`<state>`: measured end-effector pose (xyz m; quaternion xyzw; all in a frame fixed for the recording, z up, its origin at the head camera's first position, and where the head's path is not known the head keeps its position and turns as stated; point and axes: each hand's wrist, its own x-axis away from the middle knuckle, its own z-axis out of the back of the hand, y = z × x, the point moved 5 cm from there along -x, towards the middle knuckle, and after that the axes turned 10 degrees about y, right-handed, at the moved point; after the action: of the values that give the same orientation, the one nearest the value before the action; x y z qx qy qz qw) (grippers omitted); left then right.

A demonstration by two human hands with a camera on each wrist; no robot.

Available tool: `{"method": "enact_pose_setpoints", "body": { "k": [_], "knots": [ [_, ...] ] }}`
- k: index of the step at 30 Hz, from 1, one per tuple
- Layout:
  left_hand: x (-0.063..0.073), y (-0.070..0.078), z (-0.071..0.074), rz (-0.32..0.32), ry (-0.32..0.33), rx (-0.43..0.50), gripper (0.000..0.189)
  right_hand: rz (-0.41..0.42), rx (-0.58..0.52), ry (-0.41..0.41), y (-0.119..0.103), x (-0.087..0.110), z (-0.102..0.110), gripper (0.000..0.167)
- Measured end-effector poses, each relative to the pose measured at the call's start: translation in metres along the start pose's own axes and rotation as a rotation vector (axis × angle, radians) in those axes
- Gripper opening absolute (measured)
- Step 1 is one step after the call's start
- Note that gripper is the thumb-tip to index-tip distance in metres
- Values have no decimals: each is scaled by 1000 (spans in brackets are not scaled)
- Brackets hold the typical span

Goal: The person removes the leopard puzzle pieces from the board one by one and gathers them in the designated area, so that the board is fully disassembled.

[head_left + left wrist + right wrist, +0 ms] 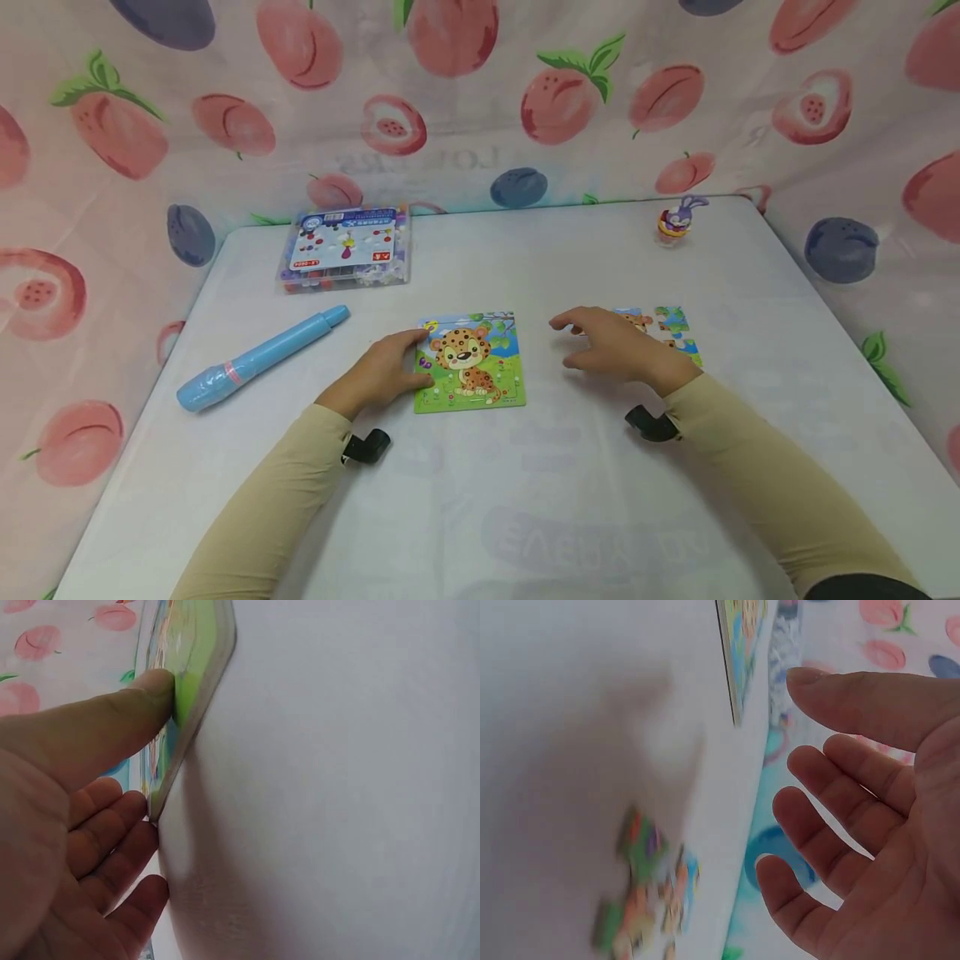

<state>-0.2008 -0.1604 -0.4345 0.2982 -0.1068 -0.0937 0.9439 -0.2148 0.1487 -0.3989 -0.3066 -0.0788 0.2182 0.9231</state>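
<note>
A square jigsaw puzzle board [468, 362] with a spotted leopard cub on green grass lies in the middle of the white table. My left hand [382, 375] is at its left side, fingers spread. In the left wrist view the thumb [156, 684] rests on the board's face and the other fingertips are at its edge. To the right, my right hand [615, 346] is held over the table with fingers apart and nothing between them. Loose puzzle pieces [672, 318] lie beyond and partly behind it, and they appear blurred in the right wrist view.
A blue tube-shaped object [273, 354] with a pink band lies at left. Behind it is a clear plastic case [345, 250] of colourful small parts. A small purple rabbit figure [678, 218] stands at the back right. Fruit-print cloth [465, 108] hangs behind the table.
</note>
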Motion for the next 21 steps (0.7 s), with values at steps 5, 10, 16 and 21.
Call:
{"method": "enact_pose_setpoints", "body": {
  "k": [5, 10, 16, 21],
  "knots": [
    [1, 3, -3, -21, 11, -18, 75, 71, 1, -23, -11, -6, -19, 54],
    [6, 13, -9, -78, 21, -59, 62, 96, 7, -36, -21, -10, -31, 54],
    [10, 23, -18, -128, 24, -50, 57, 119, 32, -69, -32, -14, -45, 51],
    [10, 28, -23, -162, 40, -38, 56, 147, 54, -99, -40, -19, -56, 52]
  ]
}}
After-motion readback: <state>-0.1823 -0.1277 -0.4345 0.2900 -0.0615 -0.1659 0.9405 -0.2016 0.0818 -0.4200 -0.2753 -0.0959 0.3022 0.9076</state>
